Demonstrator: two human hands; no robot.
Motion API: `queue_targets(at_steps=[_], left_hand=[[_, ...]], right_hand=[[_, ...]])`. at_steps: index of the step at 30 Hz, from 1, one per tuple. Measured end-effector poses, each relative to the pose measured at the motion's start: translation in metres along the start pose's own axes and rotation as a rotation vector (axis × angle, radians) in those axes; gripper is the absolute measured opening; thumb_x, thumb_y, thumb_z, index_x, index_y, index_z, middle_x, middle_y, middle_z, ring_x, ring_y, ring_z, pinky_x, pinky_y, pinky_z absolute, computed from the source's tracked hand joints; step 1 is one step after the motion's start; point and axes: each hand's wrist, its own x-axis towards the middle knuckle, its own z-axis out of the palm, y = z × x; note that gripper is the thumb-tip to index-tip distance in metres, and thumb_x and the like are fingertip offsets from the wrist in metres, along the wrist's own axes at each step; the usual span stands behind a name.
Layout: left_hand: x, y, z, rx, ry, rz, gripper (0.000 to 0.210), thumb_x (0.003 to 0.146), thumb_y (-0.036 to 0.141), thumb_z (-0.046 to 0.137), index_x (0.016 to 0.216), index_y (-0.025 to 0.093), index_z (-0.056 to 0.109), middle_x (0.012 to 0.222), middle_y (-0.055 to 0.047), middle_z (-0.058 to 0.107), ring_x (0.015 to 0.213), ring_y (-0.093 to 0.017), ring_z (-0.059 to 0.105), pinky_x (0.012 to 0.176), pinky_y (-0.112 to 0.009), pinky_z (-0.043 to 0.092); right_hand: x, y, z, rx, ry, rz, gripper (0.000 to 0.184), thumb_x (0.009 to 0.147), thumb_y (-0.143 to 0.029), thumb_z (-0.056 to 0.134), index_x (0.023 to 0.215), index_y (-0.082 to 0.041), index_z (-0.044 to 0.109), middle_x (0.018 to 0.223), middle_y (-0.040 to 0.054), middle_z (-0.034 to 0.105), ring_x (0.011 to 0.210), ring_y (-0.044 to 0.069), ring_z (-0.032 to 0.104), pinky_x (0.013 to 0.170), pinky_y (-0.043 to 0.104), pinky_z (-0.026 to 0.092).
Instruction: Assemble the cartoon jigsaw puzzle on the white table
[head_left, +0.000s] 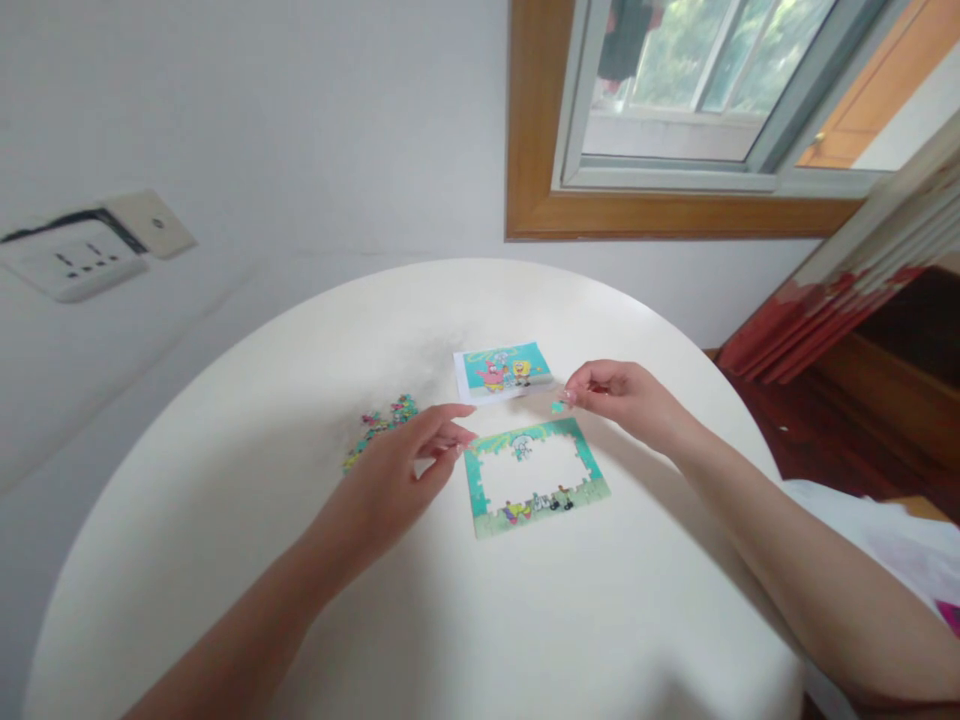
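Between the fingertips of my right hand [619, 395] is a small teal jigsaw piece [557, 407], held just above the top right of the jigsaw puzzle [592, 460]. The puzzle lies flat on the table as a joined border around a bare middle, with a few pieces reaching inward at the top and bottom. At its top left corner, my left hand [397, 470] has its fingers apart and curved, with nothing visible in them. Behind the puzzle lies a reference picture [504, 370] of cartoon characters. A pile of loose jigsaw pieces [382, 420] is partly covered by my left hand.
Everything sits on a round white table [225, 560] against a white wall [337, 120]. A wall socket [82, 258] is at the left, and a wood-framed window [675, 215] is behind. A red and white curtain [825, 300] hangs at the right.
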Motion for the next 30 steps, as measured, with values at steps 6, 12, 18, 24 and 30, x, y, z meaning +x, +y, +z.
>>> queue_targets(at_steps=[6,12,18,24,30], left_hand=[[0.000,-0.002,0.000,0.159,0.030,0.029,0.032,0.089,0.031,0.050,0.119,0.024,0.057,0.103,-0.004,0.071,0.085,-0.017,0.067,0.076,-0.028,0.055],[-0.001,-0.003,0.003,0.178,0.007,0.042,0.032,0.091,0.032,0.048,0.121,0.024,0.056,0.104,-0.005,0.070,0.087,-0.017,0.065,0.069,-0.024,0.053],[-0.002,-0.002,0.003,0.195,0.005,0.050,0.033,0.091,0.033,0.048,0.122,0.024,0.055,0.106,-0.005,0.069,0.089,-0.018,0.065,0.068,-0.025,0.053],[-0.003,-0.002,0.004,0.195,0.012,0.054,0.032,0.092,0.032,0.048,0.122,0.025,0.055,0.106,-0.004,0.069,0.089,-0.018,0.065,0.072,-0.027,0.054],[-0.002,-0.005,0.005,0.195,0.033,0.078,0.032,0.091,0.032,0.048,0.121,0.026,0.056,0.104,-0.003,0.070,0.087,-0.017,0.065,0.073,-0.028,0.055]], right_hand=[[0.006,0.014,0.000,0.086,-0.134,0.167,0.009,0.072,-0.027,0.066,0.072,-0.018,0.063,0.074,0.0017,0.069,0.072,0.014,0.064,0.071,0.029,0.049],[0.009,0.023,0.001,0.123,-0.151,0.212,0.005,0.070,-0.021,0.064,0.072,-0.018,0.060,0.072,0.0006,0.069,0.070,0.013,0.064,0.069,0.028,0.049],[0.008,0.022,-0.001,0.128,-0.172,0.206,0.006,0.071,-0.022,0.064,0.073,-0.018,0.060,0.073,0.0005,0.068,0.072,0.013,0.064,0.071,0.028,0.048],[0.009,0.022,-0.001,0.139,-0.159,0.220,0.003,0.071,-0.020,0.063,0.073,-0.018,0.060,0.072,0.0002,0.068,0.070,0.013,0.063,0.068,0.026,0.046],[0.009,0.022,-0.001,0.155,-0.154,0.222,0.002,0.072,-0.020,0.062,0.073,-0.020,0.061,0.070,-0.0011,0.068,0.069,0.013,0.063,0.067,0.026,0.046]])
